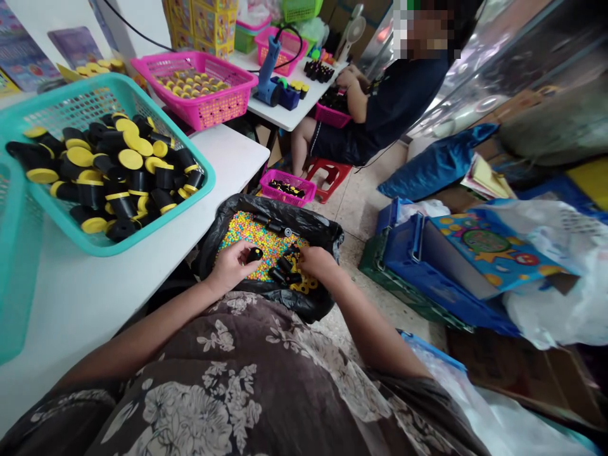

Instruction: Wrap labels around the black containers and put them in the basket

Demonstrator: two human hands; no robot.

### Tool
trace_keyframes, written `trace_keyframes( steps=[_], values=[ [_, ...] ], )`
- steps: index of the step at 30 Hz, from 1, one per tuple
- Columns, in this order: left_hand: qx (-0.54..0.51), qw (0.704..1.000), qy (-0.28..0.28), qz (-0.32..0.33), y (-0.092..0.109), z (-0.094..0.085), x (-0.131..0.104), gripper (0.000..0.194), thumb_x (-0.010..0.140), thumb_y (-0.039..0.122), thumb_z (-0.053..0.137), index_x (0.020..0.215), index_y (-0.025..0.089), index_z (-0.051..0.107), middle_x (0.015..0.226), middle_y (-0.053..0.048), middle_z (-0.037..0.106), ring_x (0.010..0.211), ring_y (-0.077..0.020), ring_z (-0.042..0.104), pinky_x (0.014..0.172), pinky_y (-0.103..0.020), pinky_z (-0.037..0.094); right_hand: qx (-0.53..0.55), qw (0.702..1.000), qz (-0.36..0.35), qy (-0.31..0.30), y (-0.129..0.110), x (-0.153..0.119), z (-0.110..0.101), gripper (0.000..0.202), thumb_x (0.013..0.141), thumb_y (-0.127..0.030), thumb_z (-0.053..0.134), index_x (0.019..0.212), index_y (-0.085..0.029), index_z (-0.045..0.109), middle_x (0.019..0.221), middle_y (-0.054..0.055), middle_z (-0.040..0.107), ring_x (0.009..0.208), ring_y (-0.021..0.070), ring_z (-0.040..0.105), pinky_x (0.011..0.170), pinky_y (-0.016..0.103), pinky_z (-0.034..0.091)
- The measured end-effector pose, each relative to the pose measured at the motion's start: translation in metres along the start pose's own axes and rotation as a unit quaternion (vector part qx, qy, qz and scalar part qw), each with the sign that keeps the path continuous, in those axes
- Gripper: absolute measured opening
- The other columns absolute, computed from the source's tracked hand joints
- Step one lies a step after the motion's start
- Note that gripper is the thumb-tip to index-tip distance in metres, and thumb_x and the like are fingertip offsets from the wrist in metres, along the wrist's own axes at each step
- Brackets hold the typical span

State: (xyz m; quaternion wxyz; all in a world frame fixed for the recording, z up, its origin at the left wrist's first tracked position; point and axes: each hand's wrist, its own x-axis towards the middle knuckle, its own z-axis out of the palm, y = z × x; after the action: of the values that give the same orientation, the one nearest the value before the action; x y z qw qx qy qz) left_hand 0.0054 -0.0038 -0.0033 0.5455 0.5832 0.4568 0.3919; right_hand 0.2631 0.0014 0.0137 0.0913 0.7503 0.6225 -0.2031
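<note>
Low above a container lined with black plastic [237,206], the black cylinder [255,256] was in the left hand [228,269]. The left forearm came from the lower left side, and the thumb and the fingers pinched the cylinder from its two sides. Its end with a yellow spot was turned upward, to the camera. The long axis looked short from this view, and the fingers covered a part, so its exact tilt I cannot tell.

The right hand [317,261] reached in from the other side, with its forearm going down to the right. Its fingers were bent down near loose black cylinders [285,265], but whether they pinched something, I cannot tell. Around these pieces lay small colourful balls [237,229], and yellow rings [304,282] were near the right hand.

Farther to the left, on the white table [156,269], stood a teal basket [111,249] full of black containers with yellow caps [121,204]. Behind it was a pink basket [218,114]. Beyond, a person [403,95] sat on a red stool [327,180].
</note>
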Motion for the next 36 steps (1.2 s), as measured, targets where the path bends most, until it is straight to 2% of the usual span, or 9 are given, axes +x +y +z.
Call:
trace_keyframes(
  steps=[4, 10, 14, 16, 18, 21, 23, 31, 36],
  values=[
    [0.005, 1.000, 0.008, 0.006, -0.003, 0.000, -0.002, 0.024, 0.066, 0.028, 0.077, 0.086, 0.020, 0.066, 0.077, 0.000, 0.065, 0.068, -0.0136, 0.056, 0.063, -0.024, 0.042, -0.021, 0.999, -0.032, 0.006, -0.003, -0.004, 0.009, 0.011, 0.077, -0.018, 0.063, 0.087, -0.017, 0.068, 0.087, 0.010, 0.073, 0.083, 0.0218, 0.066, 0.067, 0.027, 0.042],
    [0.011, 1.000, 0.000, 0.017, 0.000, -0.002, -0.003, 0.021, 0.067, 0.024, 0.074, 0.082, 0.019, 0.061, 0.074, 0.002, 0.062, 0.063, -0.0113, 0.053, 0.061, -0.023, 0.042, -0.004, 0.997, -0.064, 0.051, 0.004, -0.003, 0.005, 0.007, 0.074, -0.016, 0.059, 0.069, -0.021, 0.059, 0.065, 0.002, 0.065, 0.063, 0.0186, 0.060, 0.058, 0.026, 0.038],
    [0.027, 0.999, 0.009, 0.030, 0.000, -0.002, -0.002, 0.025, 0.066, 0.026, 0.077, 0.084, 0.018, 0.062, 0.074, 0.001, 0.062, 0.063, -0.0115, 0.052, 0.061, -0.025, 0.043, 0.076, 0.972, -0.067, 0.214, -0.010, -0.010, -0.002, 0.007, 0.080, -0.027, 0.057, 0.078, -0.023, 0.061, 0.076, 0.008, 0.068, 0.074, 0.0249, 0.065, 0.065, 0.032, 0.046],
    [0.017, 0.999, 0.000, 0.036, -0.002, -0.001, -0.002, 0.029, 0.065, 0.030, 0.080, 0.085, 0.018, 0.064, 0.074, 0.000, 0.063, 0.064, -0.0122, 0.053, 0.062, -0.025, 0.043, 0.117, 0.940, -0.108, 0.302, -0.031, -0.019, -0.003, 0.013, 0.084, -0.031, 0.053, 0.081, -0.022, 0.062, 0.082, 0.011, 0.068, 0.081, 0.0263, 0.066, 0.071, 0.034, 0.049],
    [0.006, 0.999, -0.008, 0.034, -0.003, -0.001, -0.003, 0.032, 0.064, 0.031, 0.082, 0.087, 0.017, 0.065, 0.075, -0.001, 0.064, 0.064, -0.0125, 0.054, 0.062, -0.026, 0.044, 0.155, 0.911, -0.180, 0.338, -0.058, -0.030, 0.001, 0.017, 0.087, -0.029, 0.049, 0.082, -0.021, 0.062, 0.082, 0.012, 0.067, 0.080, 0.0252, 0.065, 0.074, 0.035, 0.051],
    [0.011, 1.000, 0.002, 0.026, -0.001, -0.003, -0.004, 0.026, 0.066, 0.028, 0.078, 0.086, 0.017, 0.065, 0.076, -0.001, 0.065, 0.066, -0.0130, 0.055, 0.064, -0.026, 0.044, 0.200, 0.883, -0.317, 0.282, -0.091, -0.043, 0.009, 0.021, 0.091, -0.027, 0.045, 0.084, -0.020, 0.063, 0.085, 0.012, 0.067, 0.084, 0.0240, 0.065, 0.078, 0.036, 0.053],
    [0.012, 1.000, 0.012, 0.025, 0.001, -0.004, -0.004, 0.020, 0.068, 0.025, 0.074, 0.084, 0.018, 0.064, 0.077, -0.001, 0.065, 0.068, -0.0134, 0.056, 0.065, -0.025, 0.044, 0.224, 0.877, -0.349, 0.245, -0.100, -0.046, 0.012, 0.020, 0.092, -0.029, 0.046, 0.091, -0.021, 0.065, 0.092, 0.012, 0.068, 0.091, 0.0240, 0.065, 0.084, 0.038, 0.053],
    [-0.007, 1.000, 0.025, 0.016, -0.007, -0.002, -0.002, 0.017, 0.067, 0.024, 0.070, 0.080, 0.018, 0.060, 0.071, 0.001, 0.061, 0.066, -0.0132, 0.055, 0.063, -0.024, 0.043, 0.309, 0.870, -0.313, 0.222, -0.094, -0.044, 0.023, 0.025, 0.094, -0.036, 0.053, 0.102, -0.021, 0.070, 0.098, 0.010, 0.068, 0.094, 0.0209, 0.065, 0.087, 0.035, 0.052],
    [-0.009, 0.999, 0.043, 0.022, -0.011, -0.001, -0.002, 0.022, 0.067, 0.027, 0.074, 0.081, 0.017, 0.060, 0.071, 0.001, 0.062, 0.065, -0.0130, 0.055, 0.062, -0.024, 0.042, 0.402, 0.833, -0.320, 0.206, -0.096, -0.040, 0.029, 0.021, 0.090, -0.038, 0.060, 0.097, -0.022, 0.072, 0.092, 0.007, 0.070, 0.087, 0.0195, 0.066, 0.081, 0.034, 0.053]
  ],
)
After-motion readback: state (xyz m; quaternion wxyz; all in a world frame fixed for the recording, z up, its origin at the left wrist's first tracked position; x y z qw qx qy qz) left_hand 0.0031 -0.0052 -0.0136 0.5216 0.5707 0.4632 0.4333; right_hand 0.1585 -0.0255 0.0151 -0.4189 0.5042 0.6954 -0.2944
